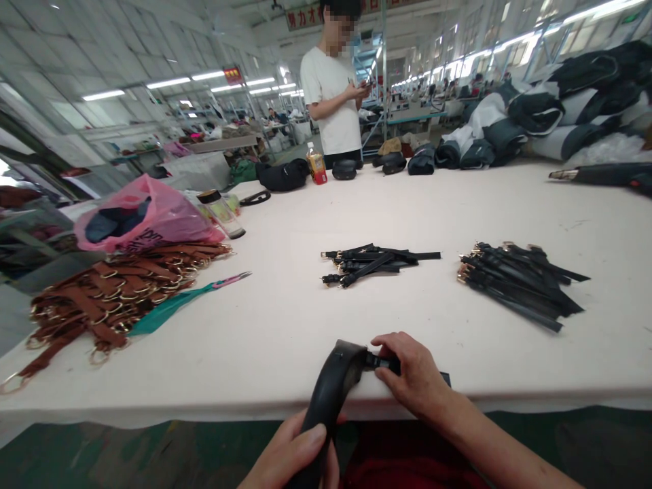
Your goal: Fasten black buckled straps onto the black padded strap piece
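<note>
Black piece [327,388], long axis slanting away, rightward

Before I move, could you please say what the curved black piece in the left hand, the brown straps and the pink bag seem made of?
Curved black piece: possibly leather or imitation leather; its smooth surface has a soft sheen.
Brown straps: perhaps leather or fabric, given their flat, matt faces.
Pink bag: likely thin plastic film, glossy and crinkled.

A long red cloth banner [302,16] on high reads 努力才 at its left end, its further characters partly hidden, while the dark lettering on the crumpled pink plastic bag [173,210] and the small red hanging sign [232,75] cannot be made out.
</note>
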The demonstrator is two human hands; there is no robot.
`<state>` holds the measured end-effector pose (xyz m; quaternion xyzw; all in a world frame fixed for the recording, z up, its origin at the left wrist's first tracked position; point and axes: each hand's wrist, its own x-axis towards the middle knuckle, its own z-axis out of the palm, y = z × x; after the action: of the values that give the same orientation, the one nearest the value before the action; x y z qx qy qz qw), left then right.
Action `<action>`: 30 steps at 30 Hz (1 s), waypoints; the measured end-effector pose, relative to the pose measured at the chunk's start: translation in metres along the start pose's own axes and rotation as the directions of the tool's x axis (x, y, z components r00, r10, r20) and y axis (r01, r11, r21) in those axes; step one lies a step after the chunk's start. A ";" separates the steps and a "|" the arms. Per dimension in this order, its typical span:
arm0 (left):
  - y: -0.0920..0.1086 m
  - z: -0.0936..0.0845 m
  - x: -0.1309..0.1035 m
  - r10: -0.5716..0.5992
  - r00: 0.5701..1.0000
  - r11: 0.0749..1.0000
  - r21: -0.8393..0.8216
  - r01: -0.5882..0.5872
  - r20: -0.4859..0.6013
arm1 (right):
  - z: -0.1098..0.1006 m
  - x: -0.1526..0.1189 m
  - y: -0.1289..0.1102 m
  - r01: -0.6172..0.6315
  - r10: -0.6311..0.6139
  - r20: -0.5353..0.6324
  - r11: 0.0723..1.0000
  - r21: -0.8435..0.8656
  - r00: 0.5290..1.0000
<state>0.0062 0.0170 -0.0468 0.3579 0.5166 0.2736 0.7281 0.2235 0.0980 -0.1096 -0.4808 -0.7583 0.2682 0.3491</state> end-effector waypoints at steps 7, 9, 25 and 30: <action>0.015 0.013 0.013 0.001 1.000 0.999 -0.032 0.000 0.013 | 0.002 -0.001 -0.002 -0.006 0.006 -0.039 1.000 0.003 0.999; 0.020 0.017 0.014 -0.002 1.000 1.000 -0.028 0.002 0.003 | 0.003 -0.001 -0.002 -0.003 0.003 -0.045 1.000 0.001 0.999; 0.021 0.015 -0.008 -0.066 0.987 0.998 -0.008 0.066 -0.144 | 0.016 0.010 -0.010 -0.019 0.020 -0.041 0.999 0.033 0.999; 0.027 0.018 0.002 -0.046 0.989 0.999 0.015 0.049 -0.141 | 0.014 0.013 -0.014 -0.033 0.033 -0.011 0.999 0.029 0.999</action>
<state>0.0233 0.0301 -0.0220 0.3320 0.5776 0.2761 0.6928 0.2013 0.1037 -0.1046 -0.4898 -0.7441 0.2821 0.3561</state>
